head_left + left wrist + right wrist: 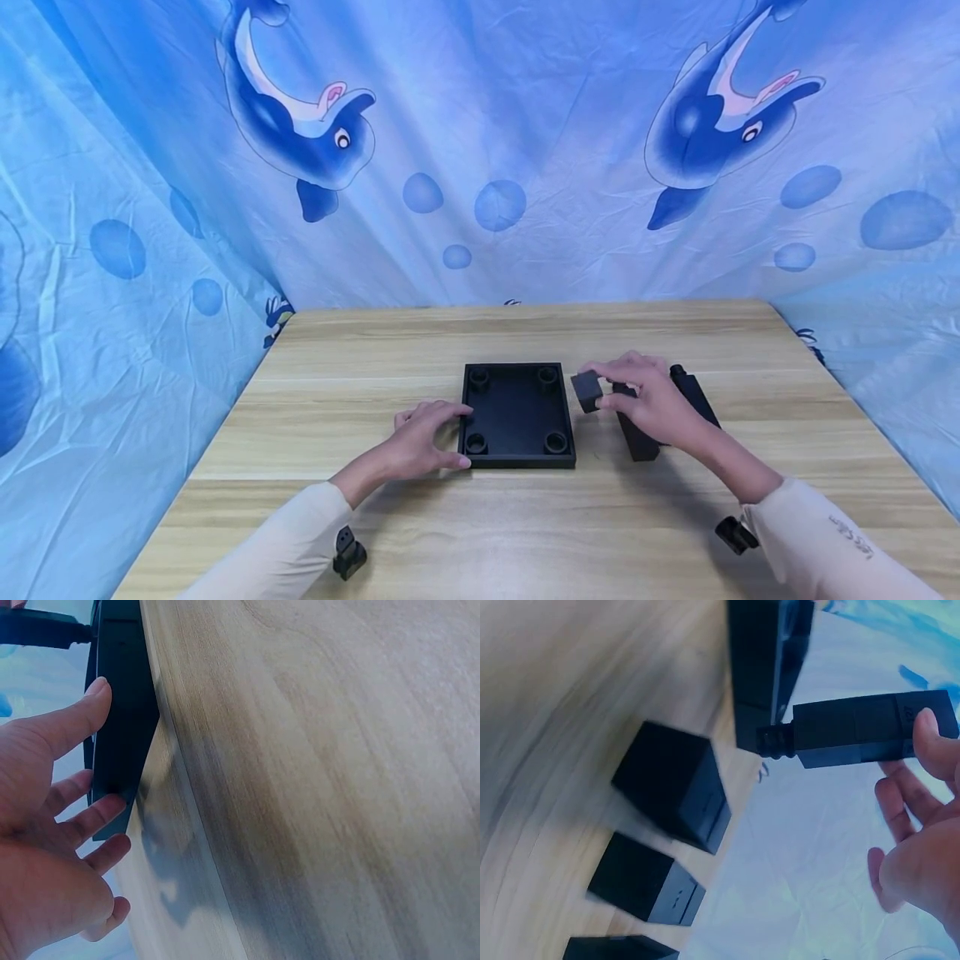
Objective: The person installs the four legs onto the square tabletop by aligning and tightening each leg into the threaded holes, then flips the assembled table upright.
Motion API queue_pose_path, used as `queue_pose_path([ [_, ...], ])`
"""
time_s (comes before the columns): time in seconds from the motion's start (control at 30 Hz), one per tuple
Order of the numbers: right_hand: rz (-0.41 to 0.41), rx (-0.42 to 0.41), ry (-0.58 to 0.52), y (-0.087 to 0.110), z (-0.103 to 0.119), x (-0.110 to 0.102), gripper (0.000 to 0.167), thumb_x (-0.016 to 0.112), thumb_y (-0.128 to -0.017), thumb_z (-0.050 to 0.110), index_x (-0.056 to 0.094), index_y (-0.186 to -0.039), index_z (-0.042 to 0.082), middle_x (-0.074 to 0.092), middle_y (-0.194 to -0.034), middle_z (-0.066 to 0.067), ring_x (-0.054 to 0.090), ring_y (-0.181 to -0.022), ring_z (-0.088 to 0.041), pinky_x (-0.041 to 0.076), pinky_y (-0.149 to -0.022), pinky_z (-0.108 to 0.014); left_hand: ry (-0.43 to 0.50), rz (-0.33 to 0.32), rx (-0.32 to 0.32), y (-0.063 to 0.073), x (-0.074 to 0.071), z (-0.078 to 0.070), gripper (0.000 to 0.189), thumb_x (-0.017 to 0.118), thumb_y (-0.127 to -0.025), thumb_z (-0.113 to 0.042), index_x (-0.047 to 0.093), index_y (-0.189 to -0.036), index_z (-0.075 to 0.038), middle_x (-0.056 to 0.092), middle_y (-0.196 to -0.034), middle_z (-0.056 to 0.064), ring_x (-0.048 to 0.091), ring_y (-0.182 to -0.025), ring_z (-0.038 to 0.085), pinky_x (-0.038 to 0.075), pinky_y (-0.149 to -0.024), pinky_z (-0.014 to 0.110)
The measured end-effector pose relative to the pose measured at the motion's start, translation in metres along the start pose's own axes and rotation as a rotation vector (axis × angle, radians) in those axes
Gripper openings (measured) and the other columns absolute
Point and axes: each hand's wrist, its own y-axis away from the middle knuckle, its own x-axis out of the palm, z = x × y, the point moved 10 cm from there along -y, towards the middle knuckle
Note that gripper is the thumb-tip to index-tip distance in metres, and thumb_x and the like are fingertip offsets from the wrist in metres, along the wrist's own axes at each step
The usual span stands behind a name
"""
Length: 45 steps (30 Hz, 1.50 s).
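A square black tray-like panel [516, 412] with a raised rim and a round socket at each corner lies on the table. My left hand [423, 439] is at its left side, thumb and fingers spread and touching the rim; the left wrist view shows this hand [52, 795] against the panel's side [124, 712]. To the right of the panel, my right hand [651, 398] pinches a square black leg [587, 392] between thumb and fingers. In the right wrist view the leg [862, 729] is held by one end, its threaded tip pointing at the panel [761, 667], above the table.
More black legs [637, 429] lie under and beyond my right hand, one with its threaded end [677, 370] showing. The right wrist view shows several of these blocks [671, 784] in a row on the wooden table [360, 350]. A blue dolphin-print curtain [570, 250] surrounds the table.
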Motion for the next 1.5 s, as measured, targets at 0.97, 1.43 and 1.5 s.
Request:
queue_pose_path([
  [0.97,0.051,0.484,-0.312,-0.035,-0.032,0.006,0.052,0.069,-0.090,0.025,0.054,-0.139,0.018,0.063,-0.113,-0.013,0.044,-0.127,-0.034,0.039,-0.098,-0.054,0.003,0.010,-0.008,-0.001,-0.002,0.000,0.072,0.083,-0.074,-0.032,0.052,-0.137,-0.018,0.051,-0.138,0.000,0.040,-0.128,0.025,0.020,-0.091,0.050],
  [1.43,0.043,0.522,-0.528,-0.068,-0.039,0.044,0.059,0.069,-0.089,0.016,0.046,-0.143,0.012,0.057,-0.132,-0.018,0.051,-0.123,-0.032,0.038,-0.101,-0.050,0.033,0.021,-0.013,-0.001,-0.001,0.001,0.072,0.084,-0.074,-0.030,0.052,-0.137,-0.017,0.052,-0.137,0.000,0.040,-0.129,0.025,0.017,-0.095,0.051],
  [1.5,0.038,0.517,-0.565,-0.075,-0.038,0.052,0.058,0.070,-0.089,0.012,0.048,-0.142,0.011,0.058,-0.130,-0.018,0.055,-0.118,-0.031,0.041,-0.099,-0.047,0.031,0.017,-0.011,-0.001,-0.002,0.002,0.072,0.084,-0.074,-0.030,0.052,-0.137,-0.017,0.052,-0.137,0.000,0.040,-0.128,0.025,0.017,-0.095,0.051],
])
